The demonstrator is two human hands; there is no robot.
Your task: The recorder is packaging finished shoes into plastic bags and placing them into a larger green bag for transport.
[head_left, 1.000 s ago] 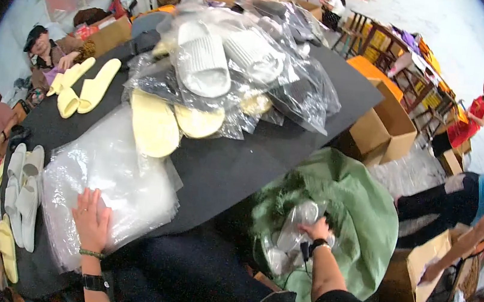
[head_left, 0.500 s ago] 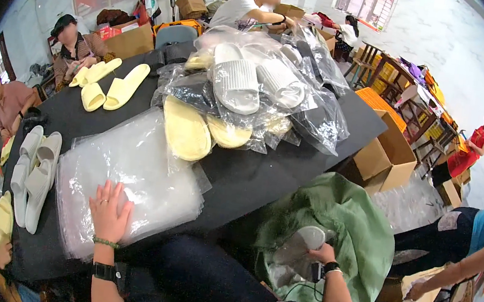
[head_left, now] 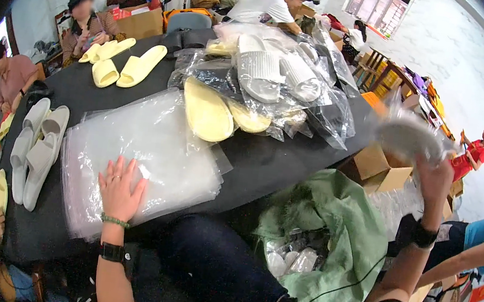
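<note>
My left hand (head_left: 121,190) lies flat, fingers spread, on a stack of clear plastic bags (head_left: 135,138) on the black table. Raised at the right, my right hand (head_left: 435,178) grips a grey slipper (head_left: 407,138) in a clear wrapper, blurred by motion; whether it is one slipper or a pair I cannot tell. Below it gapes a green sack (head_left: 355,237) with bagged footwear (head_left: 304,260) inside. Beyond the bags rises a heap of bagged slippers, with a grey slipper (head_left: 258,68) on top and a yellow slipper (head_left: 207,110) at its near side.
Unbagged white slippers (head_left: 43,157) and yellow slippers (head_left: 142,66) lie along the table's left and far left. Beside the sack stands an open cardboard box (head_left: 376,167). A person's arm (head_left: 464,260) reaches in at the right; other people sit around the table. A black cord (head_left: 346,287) crosses the sack.
My right hand has lifted the bagged grey slipper out of the green sack, up and to the right. My left hand stays flat on the plastic bags. The whole view has shifted slightly.
</note>
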